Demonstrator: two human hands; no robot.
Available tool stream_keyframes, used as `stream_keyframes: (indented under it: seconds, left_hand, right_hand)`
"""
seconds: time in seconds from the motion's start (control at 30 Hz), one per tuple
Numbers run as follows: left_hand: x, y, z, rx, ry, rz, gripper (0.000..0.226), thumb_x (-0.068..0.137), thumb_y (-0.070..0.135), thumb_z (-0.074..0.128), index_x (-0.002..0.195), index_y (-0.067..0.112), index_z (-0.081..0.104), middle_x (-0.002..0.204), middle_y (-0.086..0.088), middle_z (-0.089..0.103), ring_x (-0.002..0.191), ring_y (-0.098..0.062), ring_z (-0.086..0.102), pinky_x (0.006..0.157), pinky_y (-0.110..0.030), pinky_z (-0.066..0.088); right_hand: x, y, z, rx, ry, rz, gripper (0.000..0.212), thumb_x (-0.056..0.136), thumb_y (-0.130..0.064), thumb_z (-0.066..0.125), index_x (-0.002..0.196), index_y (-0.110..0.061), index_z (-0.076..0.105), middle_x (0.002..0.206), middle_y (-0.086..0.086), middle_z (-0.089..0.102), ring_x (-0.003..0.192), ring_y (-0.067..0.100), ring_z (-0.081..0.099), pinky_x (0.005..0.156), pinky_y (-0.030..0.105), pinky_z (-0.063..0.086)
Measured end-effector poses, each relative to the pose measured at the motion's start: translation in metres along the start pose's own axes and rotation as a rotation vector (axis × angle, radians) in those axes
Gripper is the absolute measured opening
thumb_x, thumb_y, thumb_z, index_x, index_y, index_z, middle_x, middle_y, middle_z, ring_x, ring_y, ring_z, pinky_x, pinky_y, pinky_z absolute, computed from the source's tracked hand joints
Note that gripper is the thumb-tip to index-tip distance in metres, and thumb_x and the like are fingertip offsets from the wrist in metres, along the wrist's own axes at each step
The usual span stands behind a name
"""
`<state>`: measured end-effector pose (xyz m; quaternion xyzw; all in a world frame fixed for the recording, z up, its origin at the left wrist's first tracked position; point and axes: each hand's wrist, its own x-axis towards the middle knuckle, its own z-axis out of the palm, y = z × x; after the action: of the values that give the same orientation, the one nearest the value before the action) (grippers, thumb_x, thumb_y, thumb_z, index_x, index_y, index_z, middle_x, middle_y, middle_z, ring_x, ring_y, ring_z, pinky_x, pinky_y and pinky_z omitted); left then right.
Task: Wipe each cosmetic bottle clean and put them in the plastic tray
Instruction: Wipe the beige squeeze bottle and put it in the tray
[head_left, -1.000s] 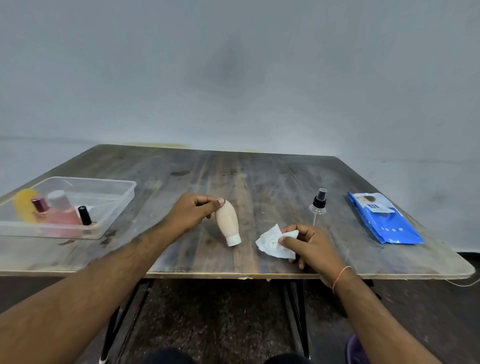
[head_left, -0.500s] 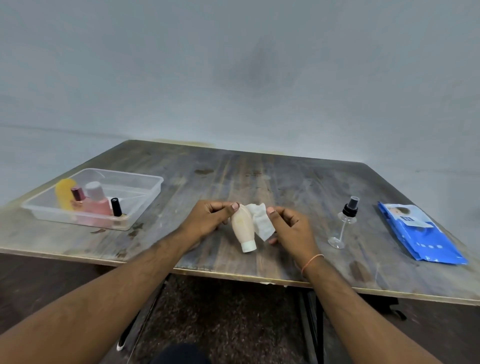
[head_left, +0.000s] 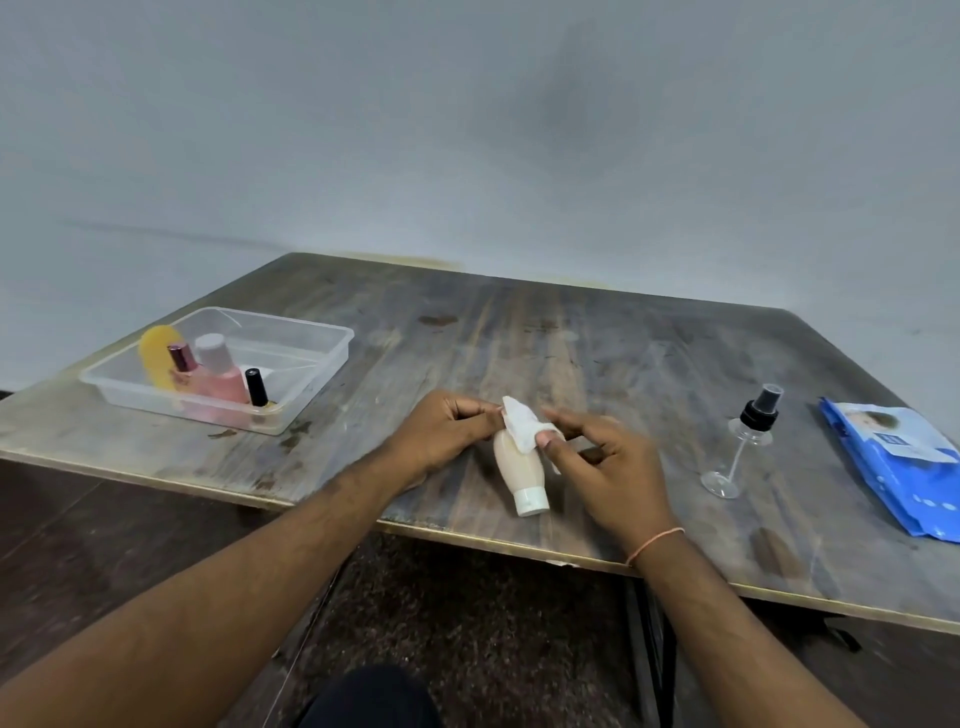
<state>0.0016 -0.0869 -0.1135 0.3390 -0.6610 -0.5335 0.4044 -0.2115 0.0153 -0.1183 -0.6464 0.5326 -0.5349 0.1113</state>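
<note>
From the camera on my head, I looked down at a worn wooden table (head_left: 597, 353) pushed against a gray wall.

My left hand (head_left: 447, 431) held the top end of a peach bottle (head_left: 517, 465). My fingers were curled round it. The bottle was tipped, with its white cap (head_left: 531, 501) pointing down toward me, near the front edge of the table. I could not tell if the cap touched the table.

My right hand (head_left: 602, 462) pinched a white wipe (head_left: 524, 428) with my thumb and fingers. The wipe was pressed on the upper part of the peach bottle, right between my two hands. I had a thin orange band (head_left: 655, 540) on my right wrist.

The plastic tray (head_left: 311, 338) sat far to the left on the table, well apart from my hands. Inside it were a yellow bottle (head_left: 156, 358), a pink bottle (head_left: 223, 382) with a gray cap, a small bottle with a dark red cap (head_left: 179, 357), and a little bottle with a black cap (head_left: 255, 387). They were all close together at the near side of the tray.

To my right stood a clear spray bottle (head_left: 743, 447) with a black top. It was leaning in the picture. A blue pack of wipes (head_left: 904, 467) lay flat just past it, near the right edge.
</note>
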Motion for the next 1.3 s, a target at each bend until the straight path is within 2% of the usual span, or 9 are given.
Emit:
stream_keyframes:
  seconds: [0.13, 0.37, 0.67, 0.77, 0.87, 1.0, 1.07, 1.17, 1.3]
  left_hand:
    - [0.0, -0.003, 0.0, 0.005, 0.032, 0.024, 0.014, 0.101, 0.012, 0.075, 0.102, 0.021, 0.086, 0.102, 0.003, 0.085, 0.097, -0.006, 0.079, 0.087, -0.023, 0.058]
    - [0.001, -0.004, 0.002, -0.079, 0.098, 0.018, 0.012, 0.102, 0.018, 0.075, 0.1, 0.014, 0.086, 0.098, -0.002, 0.085, 0.09, -0.006, 0.077, 0.082, -0.024, 0.058]
    - [-0.003, 0.001, 0.003, -0.069, 0.038, 0.079, 0.016, 0.102, 0.018, 0.073, 0.097, 0.02, 0.087, 0.106, 0.0, 0.085, 0.103, -0.011, 0.079, 0.091, -0.026, 0.058]
    - [-0.006, 0.0, 0.004, 0.064, -0.041, 0.192, 0.025, 0.108, 0.041, 0.064, 0.107, 0.027, 0.085, 0.116, 0.009, 0.082, 0.111, -0.01, 0.076, 0.096, -0.026, 0.057]
    - [-0.006, -0.007, 0.001, 0.347, -0.174, 0.315, 0.053, 0.096, 0.073, 0.061, 0.128, 0.034, 0.078, 0.1, 0.01, 0.072, 0.095, -0.005, 0.068, 0.085, -0.018, 0.051]
    - [-0.003, -0.01, -0.001, 0.448, -0.203, 0.329, 0.073, 0.09, 0.091, 0.05, 0.138, 0.04, 0.07, 0.102, -0.002, 0.068, 0.095, -0.017, 0.067, 0.085, -0.033, 0.052]
    - [-0.006, -0.007, 0.0, 0.456, -0.237, 0.304, 0.074, 0.093, 0.091, 0.043, 0.14, 0.04, 0.067, 0.118, 0.006, 0.071, 0.109, -0.011, 0.068, 0.096, -0.035, 0.054]
    - [-0.012, -0.004, 0.0, 0.411, -0.275, 0.22, 0.081, 0.091, 0.083, 0.06, 0.154, 0.032, 0.059, 0.154, 0.013, 0.061, 0.136, -0.007, 0.062, 0.114, -0.043, 0.053]
    - [-0.016, 0.001, -0.001, 0.419, -0.289, 0.174, 0.086, 0.085, 0.048, 0.081, 0.163, 0.04, 0.046, 0.146, 0.01, 0.067, 0.123, -0.019, 0.069, 0.108, -0.054, 0.056]
  right_hand:
    - [-0.001, -0.002, 0.001, -0.092, -0.098, -0.112, 0.02, 0.094, -0.032, 0.076, 0.112, -0.032, 0.084, 0.091, -0.016, 0.069, 0.084, 0.012, 0.067, 0.071, 0.029, 0.052]
    - [-0.01, -0.01, -0.001, -0.13, -0.185, -0.347, 0.014, 0.082, -0.013, 0.083, 0.089, -0.025, 0.084, 0.083, -0.013, 0.073, 0.075, 0.011, 0.066, 0.069, 0.026, 0.051]
    - [-0.006, -0.003, 0.006, -0.305, 0.004, -0.338, 0.013, 0.095, -0.033, 0.077, 0.106, -0.029, 0.083, 0.092, -0.018, 0.074, 0.082, 0.005, 0.064, 0.077, 0.021, 0.049]
    - [-0.003, 0.0, 0.006, -0.323, 0.026, -0.287, 0.015, 0.095, -0.036, 0.076, 0.107, -0.03, 0.083, 0.09, -0.014, 0.074, 0.08, 0.005, 0.063, 0.074, 0.023, 0.05]
    - [-0.003, 0.0, 0.006, -0.34, 0.002, -0.283, 0.013, 0.094, -0.037, 0.075, 0.105, -0.031, 0.082, 0.087, -0.017, 0.073, 0.076, 0.0, 0.057, 0.073, 0.017, 0.046]
    - [-0.005, -0.001, 0.005, -0.364, -0.002, -0.257, 0.013, 0.094, -0.033, 0.077, 0.106, -0.032, 0.082, 0.089, -0.017, 0.074, 0.079, -0.002, 0.056, 0.074, 0.012, 0.043]
    - [-0.005, -0.002, 0.004, -0.376, 0.009, -0.239, 0.015, 0.095, -0.036, 0.074, 0.107, -0.032, 0.082, 0.09, -0.017, 0.075, 0.08, 0.0, 0.059, 0.073, 0.014, 0.045]
    - [-0.005, -0.002, 0.005, -0.38, 0.029, -0.198, 0.015, 0.097, -0.037, 0.073, 0.108, -0.032, 0.082, 0.092, -0.016, 0.076, 0.079, 0.004, 0.064, 0.07, 0.022, 0.052]
    - [-0.002, -0.001, 0.005, -0.358, 0.071, -0.106, 0.014, 0.096, -0.031, 0.077, 0.109, -0.033, 0.081, 0.099, -0.019, 0.077, 0.08, 0.001, 0.064, 0.072, 0.025, 0.056]
